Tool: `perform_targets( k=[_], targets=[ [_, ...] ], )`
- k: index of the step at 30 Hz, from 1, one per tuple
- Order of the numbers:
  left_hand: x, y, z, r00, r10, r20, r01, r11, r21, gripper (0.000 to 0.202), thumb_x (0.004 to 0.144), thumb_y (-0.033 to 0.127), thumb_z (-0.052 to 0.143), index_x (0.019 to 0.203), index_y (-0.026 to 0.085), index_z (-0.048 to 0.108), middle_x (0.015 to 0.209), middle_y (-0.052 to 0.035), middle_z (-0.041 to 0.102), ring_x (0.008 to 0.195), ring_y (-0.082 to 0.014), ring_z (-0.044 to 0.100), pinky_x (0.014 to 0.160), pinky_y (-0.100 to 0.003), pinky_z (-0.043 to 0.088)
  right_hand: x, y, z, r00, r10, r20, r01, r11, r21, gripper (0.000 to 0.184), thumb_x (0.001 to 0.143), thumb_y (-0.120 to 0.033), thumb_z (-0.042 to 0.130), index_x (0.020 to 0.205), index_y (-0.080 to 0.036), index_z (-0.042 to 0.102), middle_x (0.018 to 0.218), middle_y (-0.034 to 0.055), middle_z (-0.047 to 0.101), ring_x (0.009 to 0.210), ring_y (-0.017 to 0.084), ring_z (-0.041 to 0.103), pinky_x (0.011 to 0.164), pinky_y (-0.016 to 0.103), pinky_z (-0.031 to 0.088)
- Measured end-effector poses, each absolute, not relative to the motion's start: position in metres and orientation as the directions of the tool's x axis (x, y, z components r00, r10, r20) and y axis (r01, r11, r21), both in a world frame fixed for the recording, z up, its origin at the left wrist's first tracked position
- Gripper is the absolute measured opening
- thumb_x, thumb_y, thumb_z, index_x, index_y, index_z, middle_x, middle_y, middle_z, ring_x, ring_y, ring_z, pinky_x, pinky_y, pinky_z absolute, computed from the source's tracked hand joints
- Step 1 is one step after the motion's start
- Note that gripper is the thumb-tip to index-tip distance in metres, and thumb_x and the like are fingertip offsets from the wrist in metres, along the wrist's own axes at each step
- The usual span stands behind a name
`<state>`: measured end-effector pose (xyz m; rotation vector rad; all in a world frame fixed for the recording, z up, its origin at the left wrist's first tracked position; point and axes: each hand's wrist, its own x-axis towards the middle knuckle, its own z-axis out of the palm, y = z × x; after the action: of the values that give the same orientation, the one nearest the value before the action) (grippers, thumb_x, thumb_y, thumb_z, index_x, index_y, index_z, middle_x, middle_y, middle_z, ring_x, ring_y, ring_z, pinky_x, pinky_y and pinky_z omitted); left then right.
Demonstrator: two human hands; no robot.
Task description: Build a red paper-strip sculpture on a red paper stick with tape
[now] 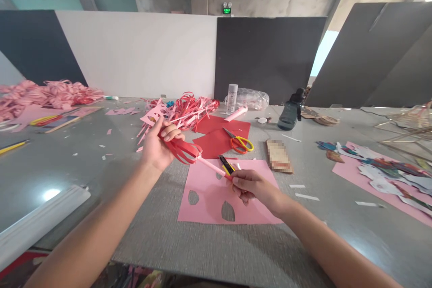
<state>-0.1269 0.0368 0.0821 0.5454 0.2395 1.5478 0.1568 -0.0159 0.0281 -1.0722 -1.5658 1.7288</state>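
My left hand (159, 144) is closed round a bunch of looped red paper strips (182, 149), held above the grey table. A thin pink paper stick (211, 165) runs from the loops down to my right hand (251, 185), which pinches its lower end. Both hands hover over a pink paper sheet (205, 209) with leaf-shaped holes cut in it. A yellow and black utility knife (226, 164) lies at the sheet's far edge, just beyond my right hand.
Red paper sheets (216, 137) carry scissors with yellow and orange handles (240, 143). A pile of red strips (189, 108) and pink strips (43, 94) lie behind. A clear bottle (231, 98), a dark bottle (289, 114) and coloured cut-outs (388, 171) stand to the right.
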Motion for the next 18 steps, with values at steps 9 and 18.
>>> perform_targets(
  k=[9,18],
  targets=[
    [-0.119,0.035,0.078,0.043,0.980,0.196,-0.881,-0.056,0.469,0.035,0.103,0.021,0.056,0.070,0.019,0.043,0.056,0.0082,0.044,0.047,-0.0049,0.048,0.059,-0.020,0.049,0.156,-0.019,0.033,-0.360,0.927,0.108,0.614,0.323,-0.721,0.023,0.098,-0.033,0.048,0.081,-0.022,0.059,0.075,0.0023,0.062,0.066,0.017,0.053,0.060,0.028,0.032],
    [-0.102,0.034,0.063,0.011,0.992,0.130,-0.740,-0.079,0.668,0.012,0.085,0.016,0.076,0.080,0.016,0.065,0.061,0.0038,0.057,0.090,-0.0197,0.076,0.081,-0.026,0.060,0.165,-0.007,0.034,-0.261,0.950,0.174,0.818,0.313,-0.483,0.024,0.099,-0.024,0.044,0.080,-0.022,0.059,0.078,0.0052,0.068,0.069,0.018,0.057,0.060,0.027,0.027]
  ],
)
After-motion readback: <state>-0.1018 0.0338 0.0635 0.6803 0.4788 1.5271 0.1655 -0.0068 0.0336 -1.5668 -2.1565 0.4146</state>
